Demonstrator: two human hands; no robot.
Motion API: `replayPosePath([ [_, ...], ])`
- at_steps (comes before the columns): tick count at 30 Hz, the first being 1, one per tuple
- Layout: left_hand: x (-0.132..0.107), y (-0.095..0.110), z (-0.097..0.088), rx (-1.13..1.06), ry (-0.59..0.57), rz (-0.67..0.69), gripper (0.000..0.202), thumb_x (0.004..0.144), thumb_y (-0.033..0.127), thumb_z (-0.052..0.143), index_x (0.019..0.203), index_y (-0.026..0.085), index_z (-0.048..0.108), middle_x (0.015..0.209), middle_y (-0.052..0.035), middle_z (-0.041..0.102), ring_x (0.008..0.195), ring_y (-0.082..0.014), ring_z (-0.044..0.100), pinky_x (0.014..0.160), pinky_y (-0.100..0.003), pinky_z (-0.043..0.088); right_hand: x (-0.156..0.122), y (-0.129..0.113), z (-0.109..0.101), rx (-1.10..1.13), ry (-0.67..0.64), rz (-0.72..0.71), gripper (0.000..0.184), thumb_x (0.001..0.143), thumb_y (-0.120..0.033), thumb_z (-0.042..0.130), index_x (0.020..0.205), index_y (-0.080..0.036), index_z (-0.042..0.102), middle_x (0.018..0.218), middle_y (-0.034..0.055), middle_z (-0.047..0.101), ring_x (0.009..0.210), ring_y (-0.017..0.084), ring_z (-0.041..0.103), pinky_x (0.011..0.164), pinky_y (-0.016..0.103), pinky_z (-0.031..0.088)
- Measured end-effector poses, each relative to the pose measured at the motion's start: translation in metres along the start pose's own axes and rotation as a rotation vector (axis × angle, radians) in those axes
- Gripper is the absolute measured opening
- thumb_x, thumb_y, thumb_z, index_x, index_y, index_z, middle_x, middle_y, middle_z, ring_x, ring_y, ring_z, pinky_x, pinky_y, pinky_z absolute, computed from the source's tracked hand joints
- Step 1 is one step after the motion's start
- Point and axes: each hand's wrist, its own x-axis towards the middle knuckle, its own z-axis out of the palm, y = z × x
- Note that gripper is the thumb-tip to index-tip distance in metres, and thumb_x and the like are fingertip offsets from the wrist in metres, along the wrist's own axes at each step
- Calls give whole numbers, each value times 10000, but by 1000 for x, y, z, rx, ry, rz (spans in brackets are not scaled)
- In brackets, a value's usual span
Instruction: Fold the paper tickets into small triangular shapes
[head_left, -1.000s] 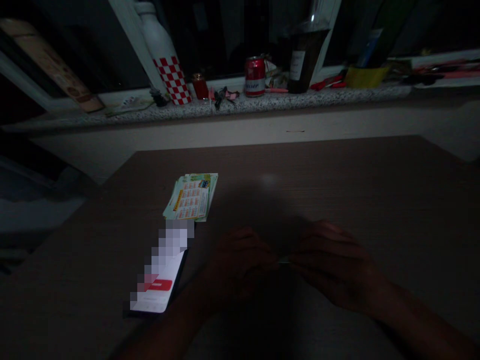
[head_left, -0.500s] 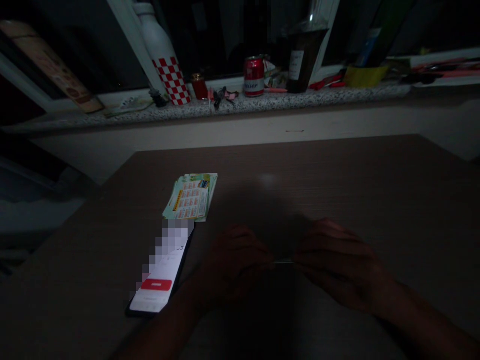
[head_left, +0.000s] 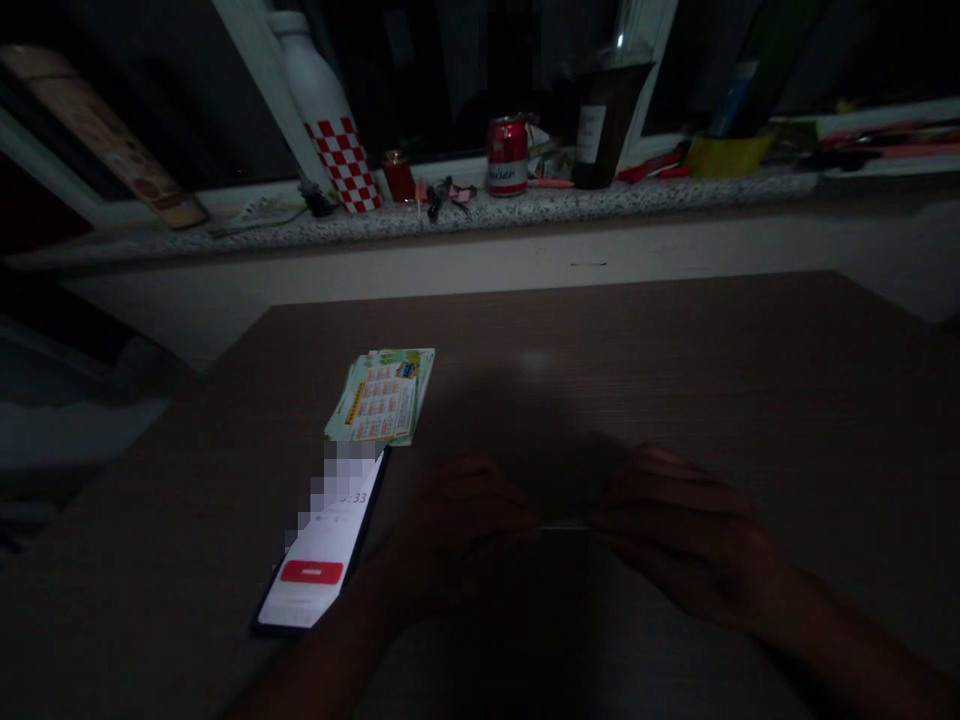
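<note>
One lit phone lies left on the brown counter, card stack touching its far end. Beside them left hand and right hand, fingers curled closed, each grip one end of a thin pale strip just above the counter. Dim room; red can on windowsill behind.

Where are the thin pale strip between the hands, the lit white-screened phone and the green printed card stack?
thin pale strip (head_left: 564, 524): head view, its middle.
lit phone (head_left: 322, 545): head view, white screen.
card stack (head_left: 381, 397): head view, top card.
</note>
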Motion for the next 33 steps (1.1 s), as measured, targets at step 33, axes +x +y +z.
replayPosePath([
  [33, -3, 17, 32, 129, 207, -185, 302, 787, 293, 671, 1065, 199, 600, 1015, -88, 690, 932, -243, 641, 823, -408, 518, 2, -12, 28, -7, 73, 255, 370, 815, -185, 662, 1179, -189, 601, 1033, 72, 721, 928, 195, 680, 779, 318, 569],
])
